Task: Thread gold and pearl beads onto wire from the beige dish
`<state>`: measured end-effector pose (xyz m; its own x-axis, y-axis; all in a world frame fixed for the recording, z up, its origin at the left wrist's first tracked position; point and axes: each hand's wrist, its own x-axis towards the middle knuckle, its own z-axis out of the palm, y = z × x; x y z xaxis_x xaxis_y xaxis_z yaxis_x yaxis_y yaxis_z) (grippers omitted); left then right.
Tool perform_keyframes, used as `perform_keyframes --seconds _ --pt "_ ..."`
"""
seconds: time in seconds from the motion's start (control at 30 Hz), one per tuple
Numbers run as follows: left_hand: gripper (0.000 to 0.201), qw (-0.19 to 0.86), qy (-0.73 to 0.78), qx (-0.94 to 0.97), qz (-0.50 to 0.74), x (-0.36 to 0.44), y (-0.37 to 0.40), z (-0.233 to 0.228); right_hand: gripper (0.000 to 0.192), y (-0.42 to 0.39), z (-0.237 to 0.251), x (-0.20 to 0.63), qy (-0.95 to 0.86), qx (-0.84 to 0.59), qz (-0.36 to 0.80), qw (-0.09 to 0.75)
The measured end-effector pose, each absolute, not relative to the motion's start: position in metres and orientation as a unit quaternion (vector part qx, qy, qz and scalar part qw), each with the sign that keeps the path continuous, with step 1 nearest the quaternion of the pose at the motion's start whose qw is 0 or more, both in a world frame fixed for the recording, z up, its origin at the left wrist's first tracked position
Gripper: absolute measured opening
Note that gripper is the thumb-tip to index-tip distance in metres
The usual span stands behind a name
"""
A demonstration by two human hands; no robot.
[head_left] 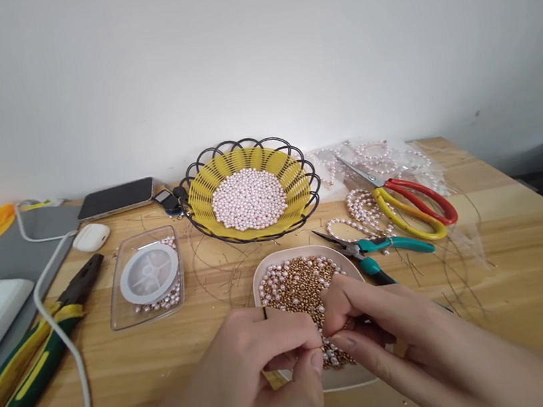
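My left hand (pixel 268 359) and my right hand (pixel 380 329) meet fingertip to fingertip over the near side of a pink dish (pixel 322 385) filled with small gold beads and pale pearl beads (pixel 300 280). Both pinch a short beaded piece (pixel 328 350) of pearl beads held between them. A thin dark wire end sticks up from my left fingers. The hands hide the near half of the dish.
A yellow wire basket (pixel 298 179) of pearl beads stands behind the dish. Teal pliers (pixel 383 245), red-yellow scissors (pixel 413 204) and pearl strands (pixel 358 208) lie right. Left are a clear box with a cord spool (pixel 146 275), green-yellow pliers (pixel 32 372), a white cable (pixel 59 327), earbuds case (pixel 91 237), phone (pixel 116 197).
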<state>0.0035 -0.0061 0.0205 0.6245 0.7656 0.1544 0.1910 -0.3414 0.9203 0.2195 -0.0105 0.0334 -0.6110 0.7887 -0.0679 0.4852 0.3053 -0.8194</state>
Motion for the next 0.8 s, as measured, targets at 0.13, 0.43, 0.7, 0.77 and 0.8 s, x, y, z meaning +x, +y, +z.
perform_keyframes --seconds 0.13,0.43,0.7,0.77,0.8 --pt "0.023 0.478 0.309 0.764 0.304 0.0031 -0.0062 0.0197 0.009 -0.0102 0.0335 0.2201 -0.763 -0.405 0.475 0.17" --pt "0.023 0.49 0.312 0.756 0.302 0.0047 -0.0058 0.0229 0.011 -0.0139 0.0334 0.2192 -0.758 -0.389 0.482 0.203" --pt "0.022 0.479 0.312 0.76 0.308 0.0059 -0.0058 0.0222 0.022 -0.0134 0.0314 0.2172 -0.829 -0.352 0.362 0.24" --pt "0.022 0.473 0.311 0.764 0.31 0.0061 -0.006 0.0221 0.02 -0.013 0.0314 0.2162 -0.834 -0.35 0.356 0.234" --pt "0.023 0.471 0.309 0.766 0.311 0.0061 -0.0059 0.0222 0.02 -0.0128 0.0314 0.2156 -0.836 -0.35 0.353 0.233"
